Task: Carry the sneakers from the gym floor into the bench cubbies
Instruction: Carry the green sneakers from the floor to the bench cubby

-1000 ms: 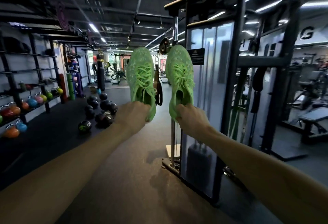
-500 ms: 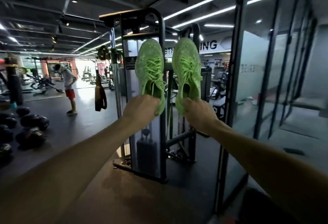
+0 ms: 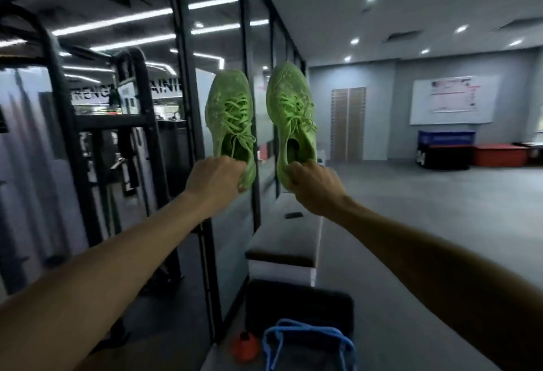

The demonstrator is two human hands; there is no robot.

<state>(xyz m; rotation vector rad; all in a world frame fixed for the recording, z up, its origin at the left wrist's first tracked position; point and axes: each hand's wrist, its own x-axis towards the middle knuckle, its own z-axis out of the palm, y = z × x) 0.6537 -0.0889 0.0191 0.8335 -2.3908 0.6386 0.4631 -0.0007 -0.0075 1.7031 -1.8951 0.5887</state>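
Now your left hand and right hand have fingers clamped on each sneaker's heel; keep both sneakers level. Walk toward the desk below them.

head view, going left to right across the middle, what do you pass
black steel weight machine frame → lime green knit sneaker gripped by the left hand → second lime green sneaker gripped by the right hand → slatted wooden double door → white wall board
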